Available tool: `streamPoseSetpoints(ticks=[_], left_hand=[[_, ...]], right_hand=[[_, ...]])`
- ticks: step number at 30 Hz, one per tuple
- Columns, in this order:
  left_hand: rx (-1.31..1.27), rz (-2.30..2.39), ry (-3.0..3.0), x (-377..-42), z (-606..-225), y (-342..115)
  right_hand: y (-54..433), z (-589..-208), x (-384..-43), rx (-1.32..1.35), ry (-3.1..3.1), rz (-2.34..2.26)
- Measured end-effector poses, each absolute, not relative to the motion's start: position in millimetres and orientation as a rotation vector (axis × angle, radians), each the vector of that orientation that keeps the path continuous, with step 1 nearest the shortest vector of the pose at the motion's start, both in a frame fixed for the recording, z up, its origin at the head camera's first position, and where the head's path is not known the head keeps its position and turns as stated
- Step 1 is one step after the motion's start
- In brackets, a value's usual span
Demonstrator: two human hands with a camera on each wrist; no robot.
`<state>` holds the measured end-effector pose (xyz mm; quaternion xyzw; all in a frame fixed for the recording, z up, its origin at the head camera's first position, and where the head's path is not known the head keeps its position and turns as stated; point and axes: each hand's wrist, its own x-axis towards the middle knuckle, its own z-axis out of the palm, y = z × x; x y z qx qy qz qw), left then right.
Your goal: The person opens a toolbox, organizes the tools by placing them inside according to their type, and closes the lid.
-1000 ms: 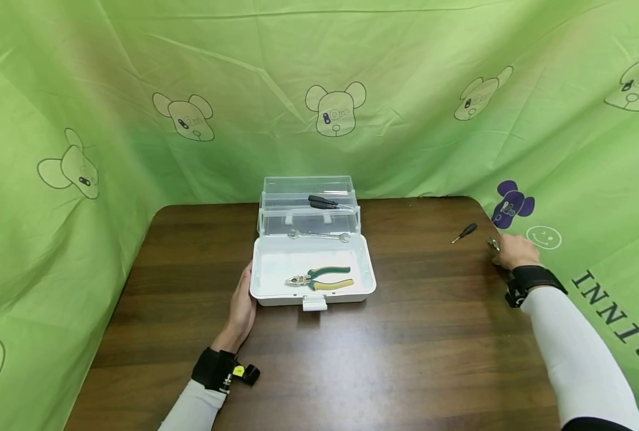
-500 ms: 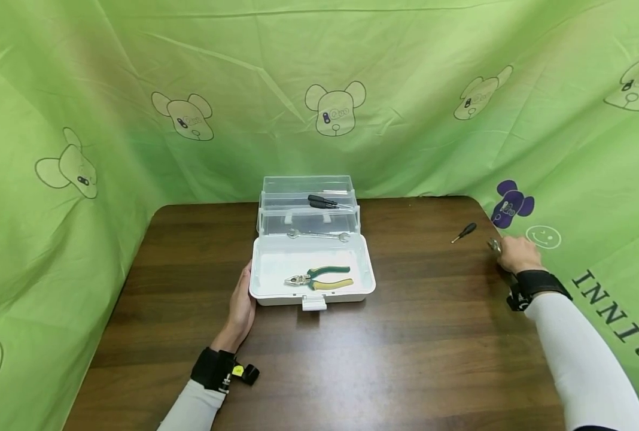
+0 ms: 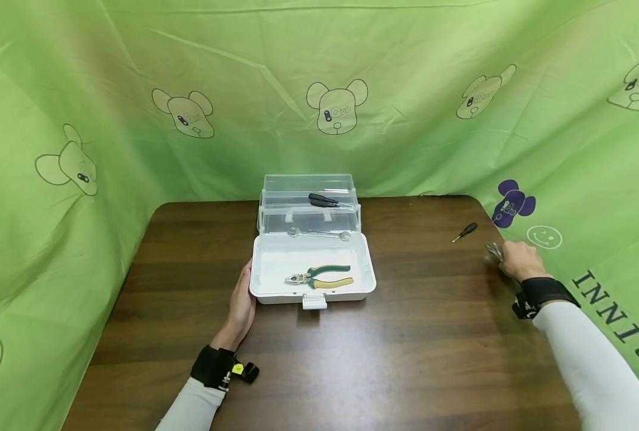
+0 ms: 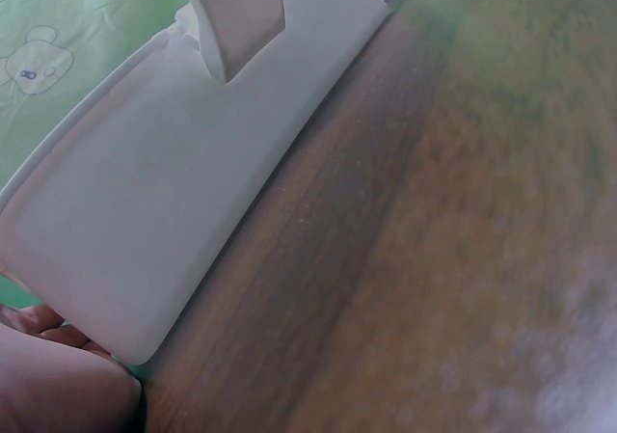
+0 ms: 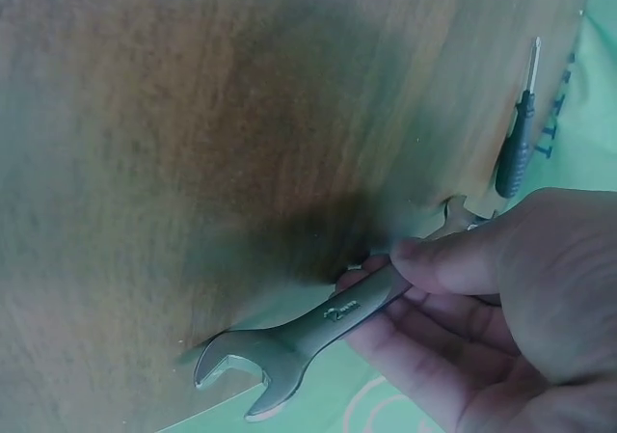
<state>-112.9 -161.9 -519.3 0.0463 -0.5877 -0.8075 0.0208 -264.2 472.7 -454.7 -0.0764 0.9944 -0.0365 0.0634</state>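
At the table's right edge my right hand (image 3: 520, 260) pinches a silver open-end wrench (image 5: 333, 317) between thumb and fingers. One jaw end of the wrench points down and left in the right wrist view; its middle is partly covered by the hand. My left hand (image 3: 242, 305) rests with extended fingers against the left side of a white toolbox (image 4: 164, 182), which stands with its lid raised. Inside the box lie pliers (image 3: 330, 284) with green and yellow handles. Another open-end wrench (image 3: 319, 234) lies near the hinge.
Two dark-handled screwdrivers (image 3: 323, 203) lie in the clear compartmented lid (image 3: 276, 221). A small black-handled screwdriver (image 3: 465, 231) lies on the wooden table (image 3: 405, 359), just left of the right hand. Green cloth (image 3: 244, 143) hangs around the table's back and sides.
My right hand has shifted slightly right and toward me, and more of the wrench it holds now shows. My left hand and the toolbox stay in place.
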Motion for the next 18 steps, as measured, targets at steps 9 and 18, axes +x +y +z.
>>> streamPoseSetpoints(ticks=[9,18], left_hand=[[0.125,-2.497,-1.836,-112.1,-518.8,-162.1],[0.118,-2.495,-1.852,-111.9,-519.5,-162.5]], right_hand=[[456.5,-451.3,-258.0,-0.315,2.999,-0.137],[420.0,-434.4,-254.9,-0.488,3.045,-0.174]])
